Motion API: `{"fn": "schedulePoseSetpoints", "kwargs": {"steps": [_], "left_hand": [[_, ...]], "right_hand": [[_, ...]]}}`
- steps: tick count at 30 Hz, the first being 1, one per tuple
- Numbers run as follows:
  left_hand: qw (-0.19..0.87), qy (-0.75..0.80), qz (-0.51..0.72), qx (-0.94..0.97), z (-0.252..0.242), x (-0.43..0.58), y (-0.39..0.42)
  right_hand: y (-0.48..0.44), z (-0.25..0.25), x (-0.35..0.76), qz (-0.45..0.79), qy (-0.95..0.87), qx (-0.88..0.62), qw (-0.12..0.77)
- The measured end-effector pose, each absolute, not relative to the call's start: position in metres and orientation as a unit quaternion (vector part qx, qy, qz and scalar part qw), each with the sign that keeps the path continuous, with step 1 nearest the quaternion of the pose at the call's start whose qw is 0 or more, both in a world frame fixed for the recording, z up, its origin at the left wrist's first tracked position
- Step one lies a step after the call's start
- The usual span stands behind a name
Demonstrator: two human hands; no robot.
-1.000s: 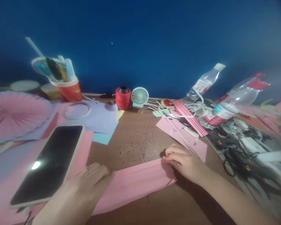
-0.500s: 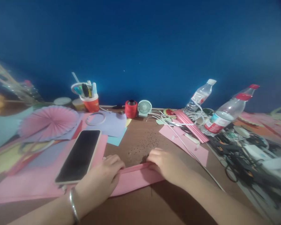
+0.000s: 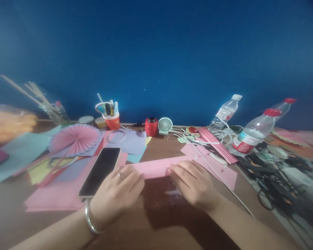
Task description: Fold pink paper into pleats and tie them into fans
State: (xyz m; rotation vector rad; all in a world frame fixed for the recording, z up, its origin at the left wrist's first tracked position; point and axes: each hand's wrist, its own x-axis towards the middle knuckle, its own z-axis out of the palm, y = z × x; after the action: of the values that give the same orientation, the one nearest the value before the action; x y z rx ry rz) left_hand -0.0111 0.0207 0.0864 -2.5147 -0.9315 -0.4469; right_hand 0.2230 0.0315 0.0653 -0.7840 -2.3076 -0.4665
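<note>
A strip of pink paper stretches between my two hands above the brown desk. My left hand, with a ring and a silver bangle, is closed on the strip's left part. Around its right part are the fingers of my right hand, thumb near the lower edge. My hands partly cover both ends of the strip. Just left of my left hand lies a dark-screened phone on stacked coloured paper. A round pleated pink paper fan rests farther left.
Toward the back stand a red cup of pens, a red thread spool and a small fan. Plastic bottles and tangled black cables crowd the right. A white cable crosses pink paper there.
The pink strip has been lifted and turned, and now sits farther from me, between both hands. The camera view has shifted a little to the left.
</note>
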Motion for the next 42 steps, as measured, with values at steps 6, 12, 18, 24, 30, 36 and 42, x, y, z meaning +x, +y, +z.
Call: {"fn": "schedulePoseSetpoints", "kwargs": {"steps": [6,12,18,24,30,36,42], "left_hand": [[0.062,-0.372,-0.055,-0.925,0.039,-0.006,0.005],[-0.080,-0.415,-0.030,-0.906,0.044,-0.009,0.011],[-0.107,-0.437,-0.066,-0.891,0.053,-0.006,0.018],[-0.139,-0.434,-0.101,-0.885,0.052,-0.011,0.027],[-0.213,-0.450,-0.109,-0.860,0.053,-0.013,0.033],[-0.171,-0.416,-0.089,-0.889,0.050,-0.014,0.033],[-0.138,-0.424,-0.069,-0.893,0.051,-0.015,0.036]], "right_hand": [[0.015,0.035,0.229,0.003,-0.925,-0.330,0.190],[0.025,0.051,0.229,0.171,-0.905,-0.370,0.125],[0.039,0.060,0.222,0.201,-0.881,-0.420,0.085],[0.051,0.056,0.221,0.270,-0.851,-0.438,0.102],[0.062,0.058,0.222,0.270,-0.854,-0.438,0.080],[0.074,0.065,0.221,0.243,-0.874,-0.419,0.026],[0.086,0.078,0.215,0.292,-0.841,-0.453,-0.032]]}}
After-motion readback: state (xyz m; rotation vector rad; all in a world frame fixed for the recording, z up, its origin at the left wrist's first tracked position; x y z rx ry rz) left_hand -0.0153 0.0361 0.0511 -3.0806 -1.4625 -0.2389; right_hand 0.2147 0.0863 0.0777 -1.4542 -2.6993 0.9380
